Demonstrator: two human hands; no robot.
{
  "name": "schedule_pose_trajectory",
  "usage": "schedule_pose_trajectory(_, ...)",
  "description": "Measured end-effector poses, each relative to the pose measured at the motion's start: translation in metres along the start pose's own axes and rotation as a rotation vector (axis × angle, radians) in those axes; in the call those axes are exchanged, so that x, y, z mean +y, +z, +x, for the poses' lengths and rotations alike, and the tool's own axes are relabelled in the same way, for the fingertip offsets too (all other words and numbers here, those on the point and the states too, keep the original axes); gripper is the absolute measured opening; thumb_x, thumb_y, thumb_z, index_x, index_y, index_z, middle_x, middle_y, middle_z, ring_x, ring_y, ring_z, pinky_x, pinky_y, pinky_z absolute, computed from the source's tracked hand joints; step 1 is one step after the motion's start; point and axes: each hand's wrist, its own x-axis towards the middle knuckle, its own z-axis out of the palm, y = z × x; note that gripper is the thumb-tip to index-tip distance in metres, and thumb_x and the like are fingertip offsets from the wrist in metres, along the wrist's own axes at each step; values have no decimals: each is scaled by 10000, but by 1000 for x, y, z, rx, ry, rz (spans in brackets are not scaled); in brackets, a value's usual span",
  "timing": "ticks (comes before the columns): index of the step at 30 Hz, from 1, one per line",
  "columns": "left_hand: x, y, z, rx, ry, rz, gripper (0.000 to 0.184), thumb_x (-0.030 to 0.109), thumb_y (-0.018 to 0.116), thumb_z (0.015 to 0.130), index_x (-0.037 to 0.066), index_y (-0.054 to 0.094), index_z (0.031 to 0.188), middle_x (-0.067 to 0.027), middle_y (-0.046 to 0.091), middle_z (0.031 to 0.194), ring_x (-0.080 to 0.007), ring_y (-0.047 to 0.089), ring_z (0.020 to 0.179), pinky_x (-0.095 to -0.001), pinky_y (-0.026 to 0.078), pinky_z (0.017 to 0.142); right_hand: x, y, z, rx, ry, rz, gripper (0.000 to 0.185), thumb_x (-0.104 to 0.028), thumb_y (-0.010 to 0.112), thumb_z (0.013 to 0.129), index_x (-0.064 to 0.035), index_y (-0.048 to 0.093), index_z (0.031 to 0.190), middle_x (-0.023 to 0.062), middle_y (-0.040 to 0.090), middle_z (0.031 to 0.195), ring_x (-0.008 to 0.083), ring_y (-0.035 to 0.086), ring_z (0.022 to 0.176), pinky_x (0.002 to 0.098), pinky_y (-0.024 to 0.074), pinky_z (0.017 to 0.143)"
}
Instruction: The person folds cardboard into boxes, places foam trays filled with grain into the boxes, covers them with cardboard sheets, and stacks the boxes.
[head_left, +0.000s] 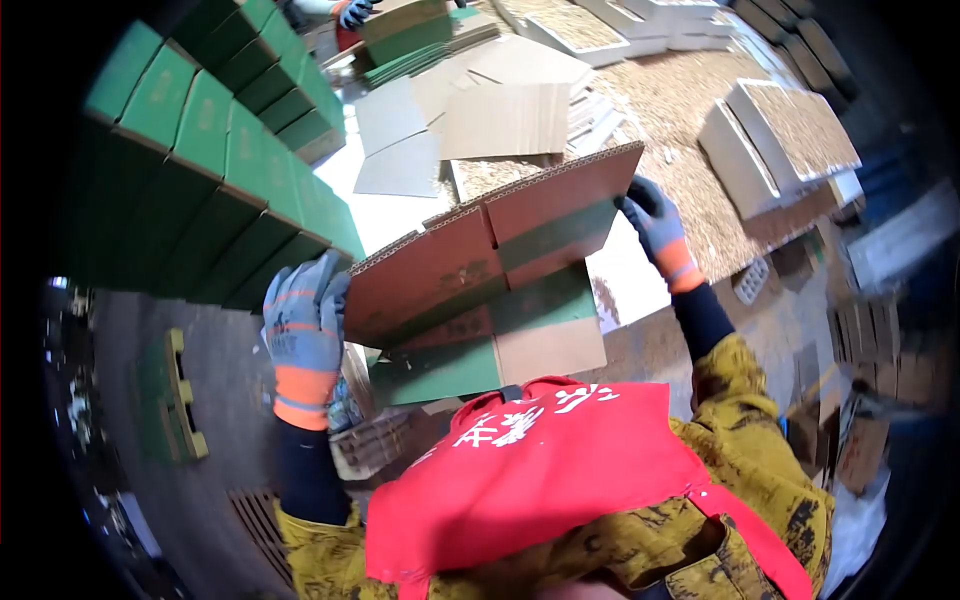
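Red-brown and green corrugated carton (430, 272) directly between both hands, above near side of tabletop (632, 278), long axis slanting from near left to far right. Left hand (300, 312) nearer torso, fingers curled at left end; right hand (657, 222) farther out, gripping right edge between thumb and fingers. Fluted rim uppermost, creased flaps below. Beyond, smooth grey-tan flat sheets (508, 120); rightward, rigid white trays (735, 170) heaped with coarse tan granules (800, 130); leftward, blocky green boxes (205, 125) in rows.

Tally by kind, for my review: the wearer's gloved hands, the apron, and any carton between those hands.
Gloved hands: 2 (left hand, right hand)
Red apron: 1
Red-and-green carton: 1
Total: 4
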Motion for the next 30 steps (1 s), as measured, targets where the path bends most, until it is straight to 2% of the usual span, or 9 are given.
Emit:
schedule_pose_trajectory(2,-21,-8,-5,-264,-3,-219,271,113,527,887,42,619,1132,-105,644,1039,-250,575,986,-322,447,876,-59,16,-8,320,-452,-433,606,-90,717,741,-35,474,1293,164,491,1286,306,471,1191,383,382,1011)
schedule_pose_trajectory(4,-10,-28,7,-594,-461,-732,297,116,529,901,-42,602,1142,-72,665,1038,-94,571,930,-254,448,840,-110,46,-5,246,-889,-343,646,-266,720,751,-80,464,1314,171,465,1322,348,411,1238,475,297,1053)
schedule_pose_trajectory(6,-17,-38,22,-832,-566,-710,283,133,548,908,-27,620,1130,-81,683,1010,-88,592,879,-244,477,783,-148,78,-15,-73,-846,-668,620,-479,592,814,-154,463,1325,169,395,1383,391,335,1284,542,175,1095)
schedule_pose_trajectory(10,-33,-41,43,-970,-385,-657,269,159,586,890,-45,658,1050,-53,691,905,-82,589,801,-229,482,734,-150,78,-26,-337,-866,-754,601,-436,597,806,-162,464,1324,158,389,1384,394,339,1283,548,202,1091)
schedule_pose_trajectory(14,-38,-33,42,-858,-591,-746,247,158,592,883,-37,677,1008,-29,682,841,-74,575,753,-231,475,697,-134,55,-61,-355,-1041,-878,539,-301,606,768,-226,502,1291,104,431,1370,362,389,1261,551,250,1072)
schedule_pose_trajectory(16,-33,-32,38,-554,-481,-805,233,180,621,872,-20,679,976,-4,633,754,-39,512,663,-205,438,611,-154,40,-77,-357,-933,-697,436,-274,610,764,-243,577,1198,100,443,1367,362,412,1238,580,265,1051)
schedule_pose_trajectory(20,5,-69,33,-318,-691,-790,225,178,664,837,26,564,705,22,508,617,-44,431,568,-239,385,506,-167,23,-77,-295,-727,-487,227,-305,777,682,-153,630,764,128,519,1270,406,411,1234,543,316,1027)
schedule_pose_trajectory(23,-6,-56,6,-147,-562,-716,271,167,662,820,45,504,636,11,465,571,-54,407,529,-256,366,473,-159,15,-78,-526,-560,-291,262,-270,810,661,-131,596,716,167,523,1232,421,410,1237,471,390,988)
schedule_pose_trajectory(30,-16,-10,4,-50,-480,-594,181,116,630,760,-5,529,673,-119,493,560,-132,432,520,-331,394,508,-173,59,-62,-332,-742,-352,388,-136,805,654,-72,483,860,103,553,960,331,540,1008,412,445,858)
